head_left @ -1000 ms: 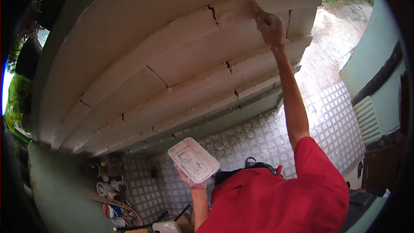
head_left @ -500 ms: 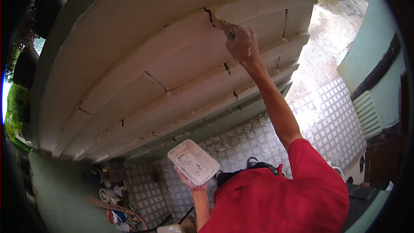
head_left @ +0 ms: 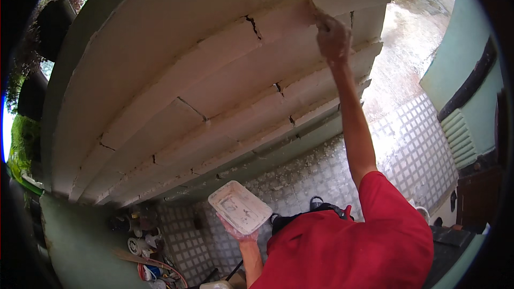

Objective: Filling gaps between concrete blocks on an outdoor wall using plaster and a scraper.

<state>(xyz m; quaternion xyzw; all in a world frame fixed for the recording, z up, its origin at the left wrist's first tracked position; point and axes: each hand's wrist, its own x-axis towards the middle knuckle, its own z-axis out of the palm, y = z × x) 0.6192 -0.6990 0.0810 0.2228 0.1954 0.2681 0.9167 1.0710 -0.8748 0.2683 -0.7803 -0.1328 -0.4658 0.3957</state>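
My left hand (head_left: 239, 231) holds a shallow rectangular plastic tub (head_left: 240, 207) from below, low in front of me. Pale filler is smeared over the inside of this tub. Up on the stepped, cream-coloured surface (head_left: 225, 72), my dusty right hand (head_left: 335, 40) is closed on a small flat scraper (head_left: 315, 9). Its thin end lies against the upper ledge; motion blur and my fingers hide most of it. Left of that hand, a dark jagged crack (head_left: 253, 27) crosses the same ledge. Another crack (head_left: 352, 18) runs just beside my knuckles.
Tiled floor (head_left: 407, 134) spreads below and to the right. Paint cans and buckets (head_left: 144, 246) stand at the lower left near a green wall (head_left: 80, 241). More cracks (head_left: 278, 88) mark the lower ledges. A dark pipe (head_left: 471, 83) runs along the right wall.
My right hand has slid to the right along the upper ledge with the scraper, away from the jagged crack. My left hand and the tub have stayed nearly in place.
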